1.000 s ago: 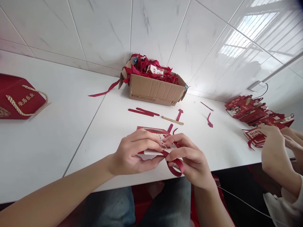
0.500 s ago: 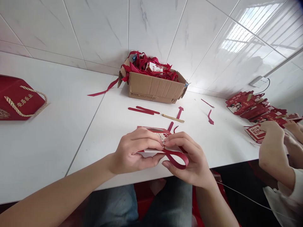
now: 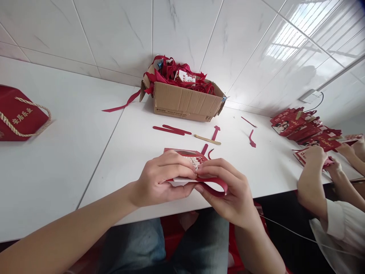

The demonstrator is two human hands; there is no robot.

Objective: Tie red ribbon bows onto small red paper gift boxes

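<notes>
Both hands are together at the table's front edge, over a small red-and-white printed gift box (image 3: 185, 152). My left hand (image 3: 164, 179) is closed on the box, its fingers on top and its thumb beneath. In my right hand (image 3: 225, 182) is a dark red ribbon (image 3: 221, 189), bent in a loop at the box's near side; the thumb pinches it from below. The fingertips of the two hands nearly meet on the printed face, hiding part of it and the spot where the ribbon meets the box.
A cardboard box (image 3: 182, 101) full of red ribbons stands against the wall. Ahead lie red strips (image 3: 171, 130) and a gold strip (image 3: 207, 139). A red bag with rope handles (image 3: 23, 114) is at left. Right, a co-worker's hands (image 3: 313, 156) work near red gift boxes (image 3: 308, 129).
The ribbon loop has become flatter, and my right thumb has come up nearer the left thumb. The co-worker's hands at right have shifted, and something pinkish red now shows in them.
</notes>
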